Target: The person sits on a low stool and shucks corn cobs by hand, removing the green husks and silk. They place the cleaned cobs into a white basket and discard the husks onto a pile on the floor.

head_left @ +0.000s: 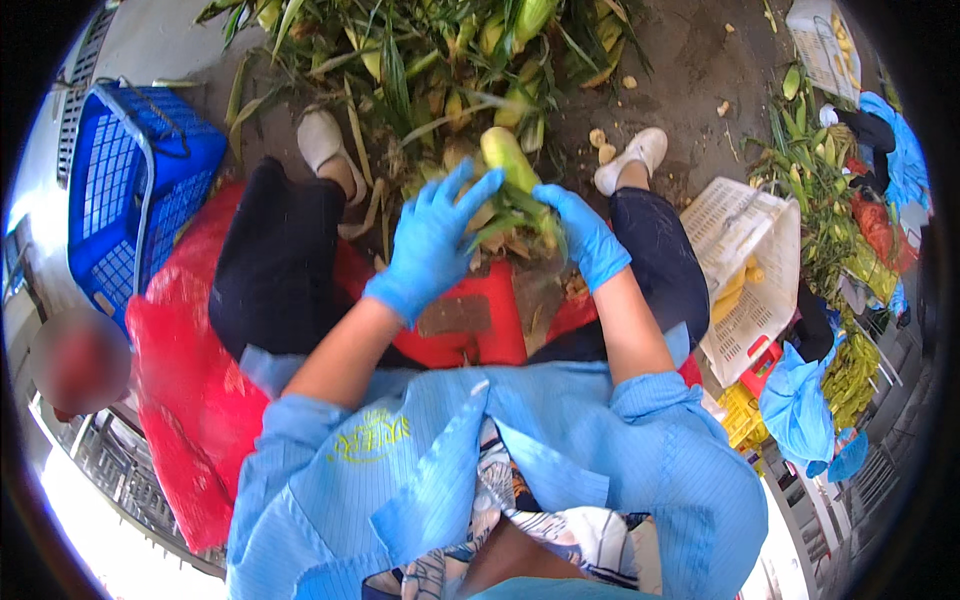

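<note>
Between the left hand [428,243], fingers spread, and the right hand [588,236], whose grip on the husk [520,216] is unclear, sits the corn [510,160], probably best steadied firmly for clean peeling.

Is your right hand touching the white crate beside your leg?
Apart. The head view shows it: the dark trouser leg lies between the right hand and the white crate.
</note>
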A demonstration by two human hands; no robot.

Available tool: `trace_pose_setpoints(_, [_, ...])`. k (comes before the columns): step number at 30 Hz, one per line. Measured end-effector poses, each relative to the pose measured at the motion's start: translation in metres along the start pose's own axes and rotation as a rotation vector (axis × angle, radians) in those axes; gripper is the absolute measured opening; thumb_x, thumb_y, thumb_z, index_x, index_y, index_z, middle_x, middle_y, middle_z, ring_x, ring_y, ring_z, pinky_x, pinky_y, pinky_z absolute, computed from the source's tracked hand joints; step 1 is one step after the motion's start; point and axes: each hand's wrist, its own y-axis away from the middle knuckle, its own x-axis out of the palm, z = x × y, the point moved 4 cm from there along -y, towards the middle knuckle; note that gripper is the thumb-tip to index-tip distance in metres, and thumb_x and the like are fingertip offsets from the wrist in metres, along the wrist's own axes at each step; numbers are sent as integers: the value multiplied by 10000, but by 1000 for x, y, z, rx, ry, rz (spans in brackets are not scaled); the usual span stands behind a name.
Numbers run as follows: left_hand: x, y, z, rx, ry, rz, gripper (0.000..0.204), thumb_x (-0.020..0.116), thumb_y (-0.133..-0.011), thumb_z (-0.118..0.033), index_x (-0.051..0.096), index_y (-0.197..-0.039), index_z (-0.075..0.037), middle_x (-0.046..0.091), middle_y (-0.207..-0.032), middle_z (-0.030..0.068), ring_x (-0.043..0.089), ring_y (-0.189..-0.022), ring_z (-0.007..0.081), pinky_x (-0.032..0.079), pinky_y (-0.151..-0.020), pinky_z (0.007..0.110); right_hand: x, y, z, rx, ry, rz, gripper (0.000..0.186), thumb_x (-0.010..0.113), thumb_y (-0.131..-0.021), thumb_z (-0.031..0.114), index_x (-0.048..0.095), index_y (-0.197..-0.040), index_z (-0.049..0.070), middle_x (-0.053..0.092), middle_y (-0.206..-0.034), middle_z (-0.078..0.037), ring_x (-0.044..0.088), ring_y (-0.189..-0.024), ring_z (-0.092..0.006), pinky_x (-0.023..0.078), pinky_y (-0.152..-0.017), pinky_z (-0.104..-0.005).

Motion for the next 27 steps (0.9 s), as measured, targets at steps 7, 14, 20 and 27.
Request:
trace_pose_setpoints(7, [23, 21, -30, 54, 702, 78, 588, 688, -683, -88, 512, -1241, -148, 591, -1138, 136, 580, -1010, 311, 459, -867, 391, 58, 130, 6, -533, 538, -76, 303, 533, -885, 260, 547, -1044, 3, 610, -884, -117, 612, -813, -223, 508, -723, -332])
trace_pose_setpoints(14, [7, 58, -77, -294, 1373, 280, 461, 687, -756, -115, 526, -1170, 5, 639, -1003, 92, 606, -909, 163, 464, -861, 314, 68, 162, 30, -739, 426, -157, 239, 590, -857, 143, 602, -1052, 5, 649, -895, -35, 587, -786, -112, 475, -704, -260])
trace_pose_setpoints(20, [-5, 68, -88, -368, 916, -31, 422, 773, -698, -225, 605, -1011, 1, 669, -880, 109, 648, -769, 189, 508, -698, 315, 81, 173, 35, -773, 749, -221, 208, 627, -822, 156, 658, -939, -13, 674, -801, -51, 565, -732, -73, 467, -686, -266])
trace_pose_setpoints(27, [-26, 73, -99, -223, 283, -162, 514, 730, -673, -336, 562, -1096, -98, 645, -863, 181, 626, -783, 360, 511, -673, 415, 84, 176, 30, -751, 600, -288, 192, 627, -781, 126, 657, -865, -45, 666, -746, -80, 603, -698, -113, 484, -646, -276])
